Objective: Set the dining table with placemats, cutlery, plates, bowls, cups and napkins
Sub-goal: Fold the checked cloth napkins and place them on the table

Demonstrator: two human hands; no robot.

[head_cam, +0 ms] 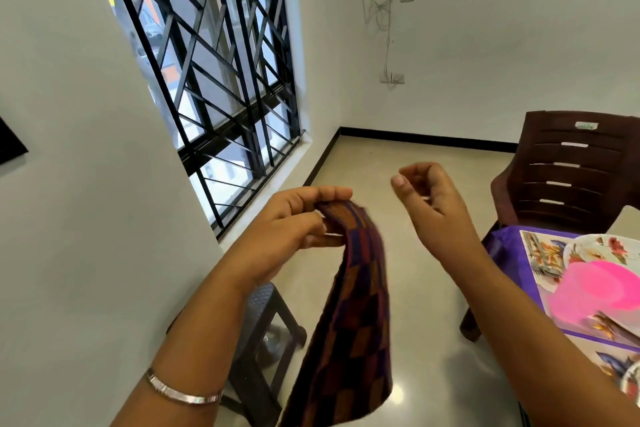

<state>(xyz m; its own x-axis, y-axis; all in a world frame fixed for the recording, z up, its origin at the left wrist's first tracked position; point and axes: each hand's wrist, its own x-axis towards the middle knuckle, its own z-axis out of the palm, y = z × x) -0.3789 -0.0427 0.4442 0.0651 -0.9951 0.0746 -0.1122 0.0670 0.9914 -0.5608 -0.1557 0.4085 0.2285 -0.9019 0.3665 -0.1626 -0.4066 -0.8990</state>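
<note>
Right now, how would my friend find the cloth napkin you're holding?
Start at the barred window and look down in front of it to the left hand. Hanging from its fingers is the napkin, a long cloth checked in purple, orange and dark brown. It is the only thing held up off the table.

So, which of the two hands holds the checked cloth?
The left hand, with the bracelet, grips the cloth; the right hand holds nothing.

brown plastic chair point(568, 170) at the table's far side, dark stool point(266, 315) (partly hidden) below barred window point(214, 55)
</note>
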